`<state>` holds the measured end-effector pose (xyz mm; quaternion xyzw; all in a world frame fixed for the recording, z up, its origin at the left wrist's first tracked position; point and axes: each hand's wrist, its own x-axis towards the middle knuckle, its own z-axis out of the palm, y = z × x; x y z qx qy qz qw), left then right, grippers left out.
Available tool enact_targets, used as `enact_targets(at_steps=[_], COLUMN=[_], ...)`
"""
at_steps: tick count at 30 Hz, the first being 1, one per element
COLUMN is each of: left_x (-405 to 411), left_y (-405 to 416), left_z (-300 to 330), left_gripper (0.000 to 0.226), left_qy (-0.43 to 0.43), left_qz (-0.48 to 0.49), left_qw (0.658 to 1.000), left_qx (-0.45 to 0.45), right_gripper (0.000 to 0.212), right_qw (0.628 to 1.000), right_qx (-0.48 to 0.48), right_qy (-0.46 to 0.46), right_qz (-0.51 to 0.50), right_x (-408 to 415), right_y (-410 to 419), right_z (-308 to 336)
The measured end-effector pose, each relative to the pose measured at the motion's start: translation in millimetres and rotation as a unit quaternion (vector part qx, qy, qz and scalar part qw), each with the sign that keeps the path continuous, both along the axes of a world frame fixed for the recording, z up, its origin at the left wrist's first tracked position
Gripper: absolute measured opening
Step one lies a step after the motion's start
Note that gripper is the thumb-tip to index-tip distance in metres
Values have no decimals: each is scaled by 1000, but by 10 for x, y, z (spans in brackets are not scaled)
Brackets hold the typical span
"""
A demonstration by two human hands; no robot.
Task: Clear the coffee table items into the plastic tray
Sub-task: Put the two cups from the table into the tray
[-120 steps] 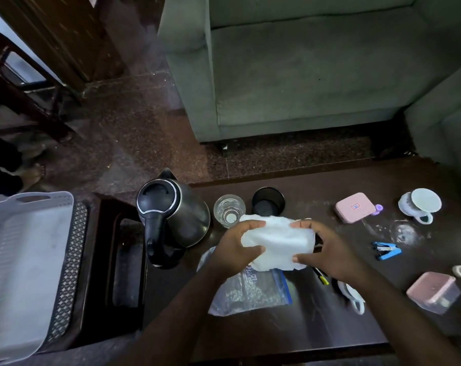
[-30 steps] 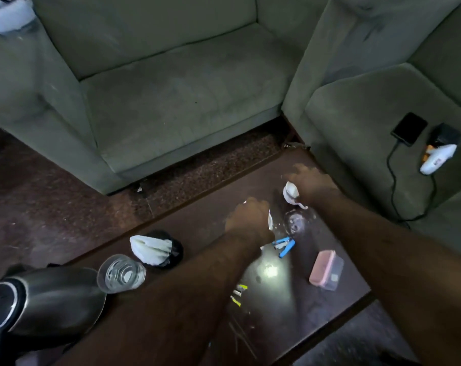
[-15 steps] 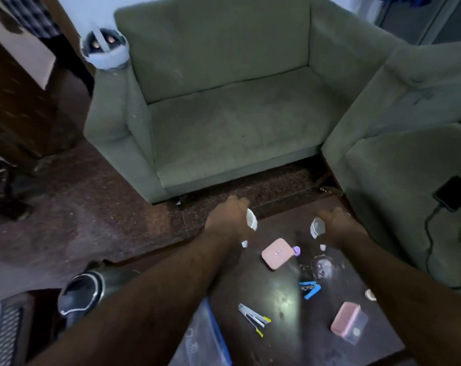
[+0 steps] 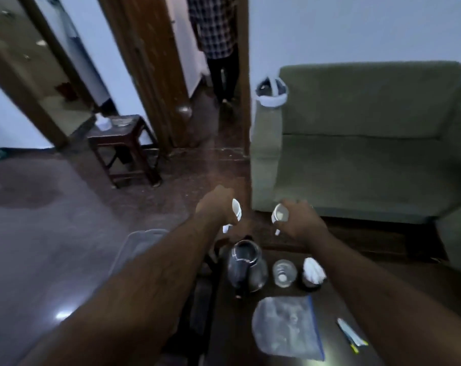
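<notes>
Table (image 4: 250,347): dark wood, nearest the camera.
Bag (image 4: 286,327): clear zip bag lying flat on the table.
Stapler (image 4: 352,336): on the table right of the bag, partly behind the right forearm.
Kettle (image 4: 246,268): steel, upright at the table's far end.
Glass (image 4: 283,273): just right of the kettle.
Black cup (image 4: 312,274): right of the glass, white cloth stuffed in it.
Tray (image 4: 137,247): pale plastic, left of the table, mostly behind the left forearm.
Left hand (image 4: 219,207): raised beyond the kettle, clenched around a white cup (image 4: 236,207).
Right hand (image 4: 299,220): level with it, grasping a second cup (image 4: 279,213), mouth facing the camera.
Sofa (image 4: 369,143): green, behind.
</notes>
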<state>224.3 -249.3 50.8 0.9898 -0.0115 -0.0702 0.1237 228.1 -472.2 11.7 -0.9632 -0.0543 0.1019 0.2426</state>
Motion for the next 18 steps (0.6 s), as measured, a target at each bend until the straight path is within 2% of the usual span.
enact_targets(at_steps=[2, 7, 13, 16, 18], left_x=[-242, -913, -1640, -1804, -1837], left_y=[553, 1709, 2518, 2648, 2699], left_z=[77, -86, -1032, -1499, -1766], left_gripper=[48, 52, 65, 64, 61], left_qy=[-1, 2, 73, 112, 127], left_qz=[23, 78, 136, 138, 126], left_qw=[1000, 997, 988, 984, 984], left_qx=[13, 21, 6, 15, 18], right_gripper=[46, 56, 78, 77, 69], right_qw=[999, 995, 980, 977, 979], right_qx=[15, 21, -13, -30, -49], right_qy=[6, 45, 103, 108, 102], right_qz=[32, 85, 170, 179, 171], right_x=[-112, -548, -1249, -1510, -1595], right_y=[651, 2035, 3140, 3410, 3496], right_z=[95, -81, -853, -1255, -1510])
